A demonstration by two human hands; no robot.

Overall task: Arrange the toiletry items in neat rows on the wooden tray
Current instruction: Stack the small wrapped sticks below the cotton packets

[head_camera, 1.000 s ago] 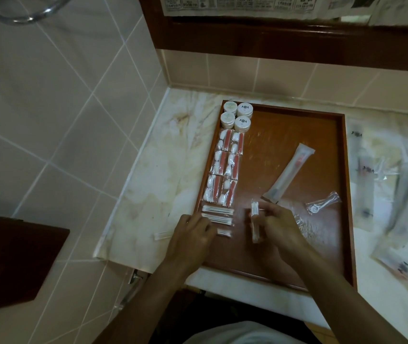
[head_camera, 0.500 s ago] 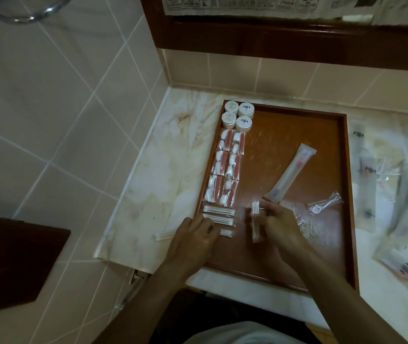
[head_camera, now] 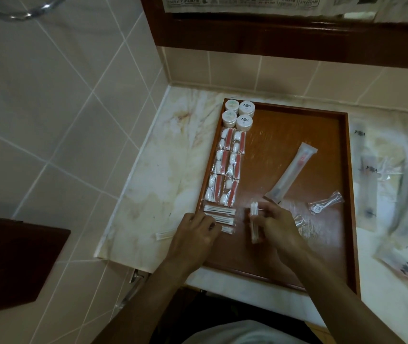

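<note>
A wooden tray (head_camera: 297,125) lies on the marble table (head_camera: 163,170) in the middle of the frame, its left edge near the tiled wall corner. Along the tray's left side the toiletry items already form a column: four round white jars (head_camera: 237,115) in a two-by-two block at the upper end, below them six clear packets with red and white contents (head_camera: 226,167) in two columns of three, and below those three narrow cotton swab packets (head_camera: 220,217) lying crosswise, one under another. The left hand (head_camera: 195,234), at the lower centre of the frame, rests its curled fingers (head_camera: 210,223) on the left ends of the lower swab packets; whether they pinch a packet cannot be told. Just right of it, the right hand (head_camera: 277,227) pinches another swab packet (head_camera: 254,222) between thumb and fingertips, holding it lengthwise, top to bottom, just above the tray floor. A long wrapped toothbrush packet (head_camera: 291,176) lies diagonally in the tray's centre, and a small clear sachet (head_camera: 326,206) sits near the tray's right rim. One stray swab packet (head_camera: 164,235) lies on the table left of the tray. More clear wrapped packets (head_camera: 401,212) are scattered on the table at the right of the frame.
</note>
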